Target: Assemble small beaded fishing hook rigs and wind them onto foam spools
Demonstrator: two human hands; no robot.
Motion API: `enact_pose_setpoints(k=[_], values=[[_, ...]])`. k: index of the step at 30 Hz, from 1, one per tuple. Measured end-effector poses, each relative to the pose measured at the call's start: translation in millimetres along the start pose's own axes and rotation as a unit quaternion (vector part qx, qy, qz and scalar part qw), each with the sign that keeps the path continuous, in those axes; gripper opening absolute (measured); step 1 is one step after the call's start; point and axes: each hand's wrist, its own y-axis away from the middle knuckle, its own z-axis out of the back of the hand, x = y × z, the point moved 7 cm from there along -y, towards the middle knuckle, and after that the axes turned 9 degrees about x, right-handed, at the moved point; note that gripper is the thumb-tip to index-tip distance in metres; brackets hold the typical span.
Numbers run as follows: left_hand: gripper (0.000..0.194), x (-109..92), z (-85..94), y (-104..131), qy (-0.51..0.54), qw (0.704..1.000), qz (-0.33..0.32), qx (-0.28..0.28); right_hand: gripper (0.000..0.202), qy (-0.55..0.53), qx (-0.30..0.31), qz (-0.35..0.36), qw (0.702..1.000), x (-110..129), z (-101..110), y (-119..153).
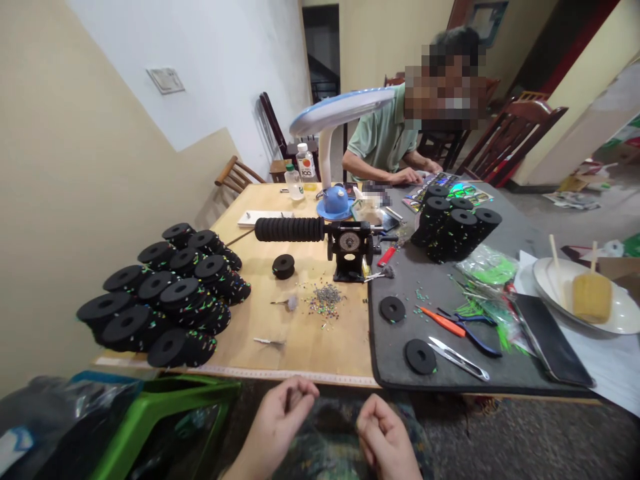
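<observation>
My left hand (283,421) is in front of the table's near edge, fingers curled and thumb pressed against them. My right hand (384,437) sits at about the same height to its right, also closed in a pinch. Whatever either hand may hold is too small or hidden to make out. Beyond them on the table lie a pile of tiny grey and coloured beads (327,297) and two small brushes (287,303). Behind the beads stands a black hand-cranked winder (349,248), with a row of black foam spools (290,229) on its shaft.
Stacked black foam spools (163,287) fill the table's left side; more stacks (453,223) stand at the back right. Tweezers (460,359), pliers (475,330), a phone (553,340) and a plate (550,283) lie right. A blue lamp (334,200) and a seated person (383,143) are behind.
</observation>
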Motion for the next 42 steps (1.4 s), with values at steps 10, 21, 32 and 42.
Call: enact_pose_setpoints(k=[10,21,32,42], values=[[0.039,19.3,-43.2,-12.5,0.029,0.994,0.056,0.088,0.044,0.125,0.000,0.021,0.992,21.2,-10.8,5.3],[0.034,-20.0,-37.9,-12.7,-0.058,0.994,-0.036,0.084,0.052,0.101,0.074,0.012,0.992,48.0,-15.5,-4.4],[0.026,-50.9,-39.9,-12.7,-0.271,0.950,-0.122,0.094,0.035,0.197,0.095,0.020,0.976,64.7,-28.1,-20.8],[0.026,-79.4,-38.6,-48.6,-0.507,0.851,-0.133,0.026,0.057,0.015,0.005,0.022,1.000,41.0,7.5,-25.5]])
